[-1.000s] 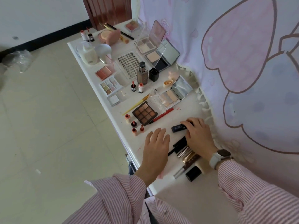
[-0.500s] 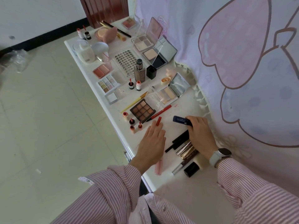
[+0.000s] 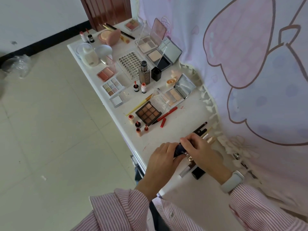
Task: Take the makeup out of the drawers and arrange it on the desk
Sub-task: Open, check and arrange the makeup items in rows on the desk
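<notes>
Two hands meet at lower centre of the frame over the counter (image 3: 166,135). A dark tube (image 3: 179,150) is held between them: the left hand (image 3: 162,160) is curled round its near end, the right hand (image 3: 202,151) pinches its far end. Pencils (image 3: 200,128) lie just beyond the right hand. Further up, a brown palette (image 3: 148,112) and a red pencil (image 3: 166,113) are seen mid-frame. A bottle (image 3: 144,72) stands beyond, with open compacts (image 3: 150,45) toward the top.
</notes>
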